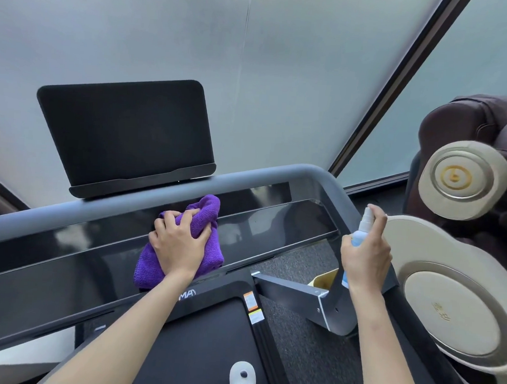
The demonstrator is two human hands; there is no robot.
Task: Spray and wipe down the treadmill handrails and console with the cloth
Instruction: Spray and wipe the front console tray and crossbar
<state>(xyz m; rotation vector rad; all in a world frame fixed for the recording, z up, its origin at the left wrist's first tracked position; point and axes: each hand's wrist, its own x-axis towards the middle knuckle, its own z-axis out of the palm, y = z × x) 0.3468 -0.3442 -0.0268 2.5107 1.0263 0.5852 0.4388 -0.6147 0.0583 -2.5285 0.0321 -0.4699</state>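
The left hand (pixel 178 243) squeezes the purple cloth (pixel 184 241) under it on the shiny console (pixel 64 257), the right hand (pixel 364 258) holds the spray bottle (pixel 361 234), and the cloth could slip off if pushed too fast.

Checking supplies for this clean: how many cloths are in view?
1. The purple cloth lies bunched on the glossy black console, under the left hand. Others may be out of view.
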